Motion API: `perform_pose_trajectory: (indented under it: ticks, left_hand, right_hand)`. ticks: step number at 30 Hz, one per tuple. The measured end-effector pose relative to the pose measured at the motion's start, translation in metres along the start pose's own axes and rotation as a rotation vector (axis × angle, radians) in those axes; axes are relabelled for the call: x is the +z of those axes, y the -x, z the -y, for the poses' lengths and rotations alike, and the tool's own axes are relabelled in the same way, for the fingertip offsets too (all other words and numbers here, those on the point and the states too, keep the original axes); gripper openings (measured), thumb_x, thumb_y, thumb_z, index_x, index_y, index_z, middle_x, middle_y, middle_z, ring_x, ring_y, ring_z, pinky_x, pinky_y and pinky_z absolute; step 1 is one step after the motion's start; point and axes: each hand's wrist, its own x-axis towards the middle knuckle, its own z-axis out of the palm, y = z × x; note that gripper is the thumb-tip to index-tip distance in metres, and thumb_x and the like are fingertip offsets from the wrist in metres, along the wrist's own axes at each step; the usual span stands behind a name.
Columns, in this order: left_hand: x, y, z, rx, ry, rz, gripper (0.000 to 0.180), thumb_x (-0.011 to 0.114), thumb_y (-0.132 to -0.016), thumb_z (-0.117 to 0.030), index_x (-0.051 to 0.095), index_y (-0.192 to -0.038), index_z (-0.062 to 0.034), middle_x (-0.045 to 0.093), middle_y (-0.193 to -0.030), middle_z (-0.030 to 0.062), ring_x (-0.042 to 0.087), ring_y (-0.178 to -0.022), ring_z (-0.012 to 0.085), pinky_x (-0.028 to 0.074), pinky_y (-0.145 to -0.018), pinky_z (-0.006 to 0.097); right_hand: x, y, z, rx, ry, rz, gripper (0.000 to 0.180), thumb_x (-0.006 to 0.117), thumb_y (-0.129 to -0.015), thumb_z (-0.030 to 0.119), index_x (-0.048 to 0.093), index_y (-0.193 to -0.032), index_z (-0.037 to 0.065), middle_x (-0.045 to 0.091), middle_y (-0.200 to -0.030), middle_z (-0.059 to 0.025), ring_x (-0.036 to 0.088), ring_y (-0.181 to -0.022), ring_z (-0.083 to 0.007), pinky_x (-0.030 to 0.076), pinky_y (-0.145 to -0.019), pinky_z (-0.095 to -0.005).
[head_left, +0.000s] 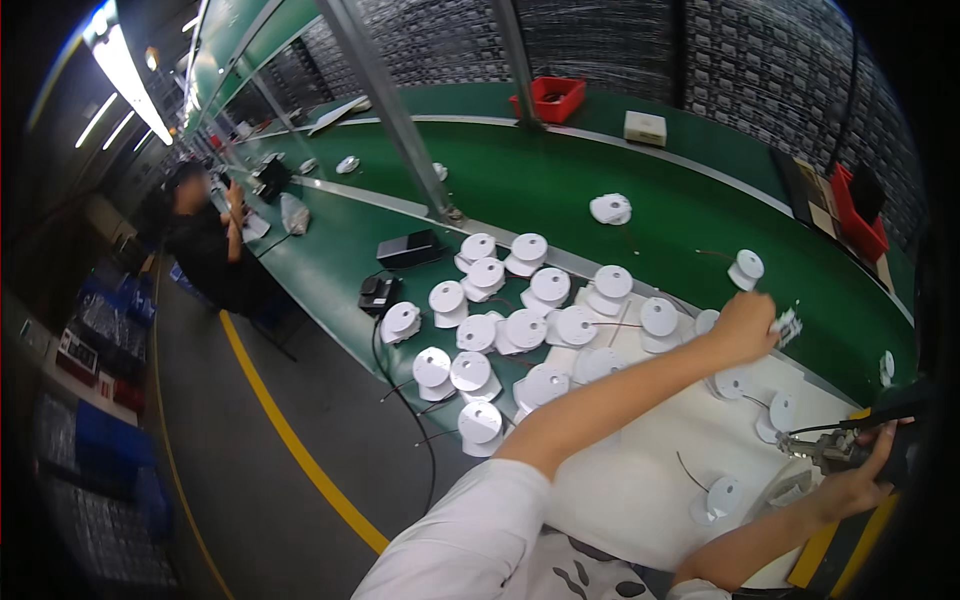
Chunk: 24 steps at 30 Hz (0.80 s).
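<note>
Currently the left hand (745,325) pinches a small white connector (788,325) above the bench's far edge, while the right hand (860,480) grasps a black power screwdriver (895,405) near the right corner, beside white round housings (525,330).

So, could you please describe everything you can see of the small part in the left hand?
The small part is a pale, whitish-grey piece that looks like plastic or metal; its details are too small to tell. The left hand pinches it at the fingers, arm stretched out above the white mat, near the edge of the green belt. Round white discs lie below and beside it.
</note>
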Motion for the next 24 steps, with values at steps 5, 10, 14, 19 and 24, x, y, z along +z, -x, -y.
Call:
perform_pose_trajectory:
  ticks: [5, 10, 14, 19, 24]
  left_hand:
    - [-0.074, 0.152, -0.025, -0.271, 0.284, 0.153, 0.033, 0.07, -0.086, -0.022, 0.066, -0.067, 0.0033, 0.063, -0.058, 0.0163, 0.067, -0.059, 0.026, 0.052, -0.057, 0.033]
    - [-0.055, 0.226, -0.035, -0.737, 0.676, 0.099, 0.04, 0.064, -0.098, -0.024, 0.064, -0.113, 0.0129, 0.073, -0.086, 0.0123, 0.072, -0.072, 0.0163, 0.055, -0.062, 0.026]
    - [-0.079, 0.215, -0.064, -0.609, 0.463, 0.098, 0.051, 0.064, -0.097, -0.02, 0.051, -0.132, 0.0143, 0.073, -0.09, 0.0161, 0.072, -0.07, 0.0163, 0.055, -0.062, 0.028]
    - [-0.063, 0.218, -0.057, -0.499, 0.124, 0.148, 0.052, 0.072, -0.088, -0.017, 0.054, -0.131, 0.0076, 0.07, -0.088, 0.0163, 0.069, -0.064, 0.0215, 0.054, -0.061, 0.031]
    - [-0.059, 0.185, -0.055, -0.031, -0.158, -0.111, 0.053, 0.08, -0.078, -0.013, 0.059, -0.124, 0.0013, 0.065, -0.095, 0.0146, 0.064, -0.075, 0.0257, 0.053, -0.066, 0.037]
  right_hand:
    - [0.018, -0.006, 0.019, 0.002, -0.142, 0.043, 0.025, 0.066, -0.091, 0.01, 0.072, -0.11, -0.006, 0.064, -0.09, -0.0072, 0.055, -0.075, -0.013, 0.046, -0.068, -0.0267]
    - [0.017, -0.006, 0.025, 0.06, -0.039, -0.099, 0.028, 0.071, -0.087, 0.014, 0.071, -0.107, -0.006, 0.067, -0.094, -0.0116, 0.058, -0.073, -0.0124, 0.046, -0.065, -0.0264]
    - [0.058, 0.014, 0.087, 0.166, -0.463, 0.056, 0.026, 0.07, -0.084, 0.003, 0.064, -0.107, -0.007, 0.066, -0.077, -0.0088, 0.06, -0.057, -0.0149, 0.048, -0.053, -0.0244]
    - [0.054, 0.013, 0.095, 0.15, -0.476, 0.156, 0.02, 0.069, -0.084, 0.006, 0.061, -0.101, -0.002, 0.063, -0.071, -0.0065, 0.057, -0.051, -0.0091, 0.046, -0.048, -0.0214]
    - [0.05, 0.012, 0.093, 0.14, -0.489, 0.137, 0.019, 0.069, -0.083, 0.006, 0.062, -0.099, -0.001, 0.063, -0.071, -0.0057, 0.057, -0.051, -0.0091, 0.046, -0.048, -0.0212]
